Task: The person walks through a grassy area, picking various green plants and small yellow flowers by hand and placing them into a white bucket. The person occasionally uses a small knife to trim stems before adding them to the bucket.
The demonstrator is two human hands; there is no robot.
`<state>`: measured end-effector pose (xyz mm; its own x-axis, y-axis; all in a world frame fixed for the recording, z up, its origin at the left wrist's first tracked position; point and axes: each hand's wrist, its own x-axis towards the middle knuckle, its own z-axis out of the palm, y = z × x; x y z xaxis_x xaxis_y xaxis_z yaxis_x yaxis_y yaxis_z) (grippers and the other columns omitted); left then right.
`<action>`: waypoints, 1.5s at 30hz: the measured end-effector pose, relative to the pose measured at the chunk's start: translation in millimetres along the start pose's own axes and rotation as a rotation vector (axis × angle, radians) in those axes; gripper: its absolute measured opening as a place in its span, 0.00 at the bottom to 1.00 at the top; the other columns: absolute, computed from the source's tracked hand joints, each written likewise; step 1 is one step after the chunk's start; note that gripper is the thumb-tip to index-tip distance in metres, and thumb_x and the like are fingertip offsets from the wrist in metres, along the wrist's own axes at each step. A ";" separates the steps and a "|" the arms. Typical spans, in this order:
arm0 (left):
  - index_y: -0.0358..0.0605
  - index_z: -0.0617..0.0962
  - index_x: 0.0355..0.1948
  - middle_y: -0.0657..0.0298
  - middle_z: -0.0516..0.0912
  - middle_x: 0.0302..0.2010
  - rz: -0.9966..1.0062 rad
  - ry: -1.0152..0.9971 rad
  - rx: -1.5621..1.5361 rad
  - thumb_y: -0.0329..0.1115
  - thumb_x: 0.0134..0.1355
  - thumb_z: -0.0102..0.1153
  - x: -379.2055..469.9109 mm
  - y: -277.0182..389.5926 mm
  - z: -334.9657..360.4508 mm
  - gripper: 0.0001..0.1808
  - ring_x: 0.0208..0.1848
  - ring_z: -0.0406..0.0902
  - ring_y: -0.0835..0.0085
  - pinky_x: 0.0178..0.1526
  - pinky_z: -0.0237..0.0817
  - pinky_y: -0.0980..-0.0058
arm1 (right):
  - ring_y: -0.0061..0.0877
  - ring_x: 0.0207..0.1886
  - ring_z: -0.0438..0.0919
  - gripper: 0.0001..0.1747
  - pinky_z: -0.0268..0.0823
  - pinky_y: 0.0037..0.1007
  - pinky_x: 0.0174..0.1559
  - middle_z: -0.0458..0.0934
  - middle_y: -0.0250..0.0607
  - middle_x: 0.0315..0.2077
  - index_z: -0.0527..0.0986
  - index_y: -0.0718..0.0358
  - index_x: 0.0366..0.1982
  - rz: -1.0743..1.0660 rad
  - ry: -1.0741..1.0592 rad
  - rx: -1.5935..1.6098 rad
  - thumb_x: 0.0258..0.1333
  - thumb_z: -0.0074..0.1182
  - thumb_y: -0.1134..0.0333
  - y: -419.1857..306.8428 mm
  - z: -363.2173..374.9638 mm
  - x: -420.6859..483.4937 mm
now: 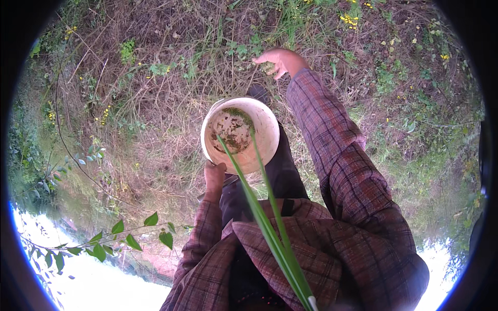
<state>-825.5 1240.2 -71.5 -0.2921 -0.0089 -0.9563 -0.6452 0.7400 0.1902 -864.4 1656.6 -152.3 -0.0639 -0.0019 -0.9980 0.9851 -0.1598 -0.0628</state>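
My left hand (215, 177) grips the near rim of a white plastic bucket (268, 136), thumb on the outside. The bucket tilts so that I look into it; dark and greenish bits cling to its bottom. Behind the left wrist shows a thin grey edge of something (201, 197), too hidden to name. Beyond the bucket, to the right, my right hand (282, 61) reaches over the dry grass with fingers and thumb apart. It seems to hold nothing. Long green leaf blades (268, 227) run from the bottom of the view up across my coat, their tips in front of the bucket.
Tangled dry stems and grass (167, 136) cover the ground, with small yellow flowers (349, 20) among them. A leafy twig (99, 250) reaches in from the lower left. A thin bare stem (64, 136) curves along the left. A dark shoe (257, 93) shows beyond the bucket.
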 end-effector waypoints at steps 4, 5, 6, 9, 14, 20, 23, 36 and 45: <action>0.29 0.76 0.37 0.52 0.81 0.26 0.085 0.034 0.084 0.32 0.42 0.55 14.3 -12.3 -1.1 0.20 0.28 0.79 0.62 0.34 0.69 0.66 | 0.41 0.51 0.77 0.22 0.73 0.44 0.52 0.71 0.50 0.53 0.67 0.64 0.53 -0.066 -0.031 0.303 0.64 0.50 0.57 27.2 12.6 4.3; 0.30 0.76 0.38 0.51 0.81 0.27 0.095 0.036 0.104 0.32 0.42 0.55 17.0 -14.1 -2.9 0.21 0.29 0.79 0.61 0.36 0.69 0.66 | 0.39 0.48 0.78 0.20 0.74 0.42 0.49 0.73 0.48 0.48 0.68 0.64 0.50 -0.057 -0.003 0.294 0.64 0.50 0.58 32.5 15.9 3.7; 0.30 0.76 0.38 0.51 0.82 0.28 0.117 0.028 0.119 0.32 0.42 0.55 19.6 -14.6 -5.2 0.21 0.30 0.80 0.61 0.37 0.70 0.65 | 0.37 0.45 0.79 0.17 0.76 0.39 0.46 0.74 0.46 0.44 0.69 0.63 0.46 -0.049 0.063 0.281 0.65 0.49 0.58 36.8 17.6 2.2; 0.31 0.76 0.41 0.48 0.82 0.31 0.085 -0.014 0.209 0.32 0.42 0.54 23.2 -11.3 -10.9 0.23 0.34 0.80 0.59 0.39 0.70 0.64 | 0.27 0.26 0.76 0.15 0.72 0.29 0.25 0.73 0.39 0.29 0.68 0.63 0.37 -0.057 0.236 0.238 0.66 0.48 0.56 48.1 22.8 -8.5; 0.34 0.76 0.39 0.55 0.81 0.27 0.331 0.015 0.307 0.31 0.44 0.54 12.9 7.2 -12.1 0.19 0.27 0.78 0.67 0.30 0.69 0.67 | 0.19 0.14 0.62 0.19 0.52 0.26 0.14 0.65 0.32 0.15 0.65 0.60 0.26 -0.057 0.203 0.528 0.68 0.44 0.54 72.7 33.6 -36.9; 0.40 0.68 0.59 0.46 0.82 0.41 0.287 0.047 0.548 0.33 0.45 0.54 -7.2 47.6 -4.8 0.36 0.47 0.79 0.50 0.47 0.69 0.59 | 0.16 0.12 0.61 0.23 0.48 0.26 0.16 0.67 0.27 0.14 0.66 0.55 0.22 -0.133 0.118 0.665 0.66 0.45 0.47 97.7 34.9 -64.9; 0.43 0.63 0.63 0.44 0.82 0.42 0.321 0.034 0.584 0.35 0.46 0.56 -16.3 62.9 -3.7 0.40 0.47 0.78 0.46 0.48 0.68 0.55 | 0.18 0.12 0.62 0.23 0.49 0.25 0.14 0.68 0.29 0.13 0.66 0.57 0.21 -0.195 0.157 0.687 0.67 0.44 0.50 107.1 41.9 -78.8; 0.36 0.69 0.50 0.37 0.79 0.41 0.300 0.037 0.610 0.35 0.47 0.55 -10.8 72.9 -3.6 0.27 0.47 0.76 0.41 0.50 0.66 0.51 | 0.20 0.12 0.66 0.19 0.60 0.25 0.15 0.69 0.32 0.15 0.71 0.64 0.27 -0.407 0.566 0.343 0.67 0.43 0.57 166.1 185.2 -82.6; 0.36 0.72 0.49 0.47 0.81 0.38 0.316 -0.060 0.289 0.34 0.46 0.57 -10.4 52.3 -15.9 0.27 0.41 0.80 0.55 0.44 0.69 0.61 | 0.21 0.13 0.68 0.20 0.60 0.26 0.17 0.69 0.32 0.14 0.71 0.64 0.27 -0.386 0.253 0.445 0.67 0.42 0.56 179.3 226.4 -157.4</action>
<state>-867.4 1268.4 -48.1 -0.3964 0.2817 -0.8738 -0.3038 0.8579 0.4144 -713.7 1404.7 -3.7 -0.3073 0.3620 -0.8801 0.7350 -0.4971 -0.4611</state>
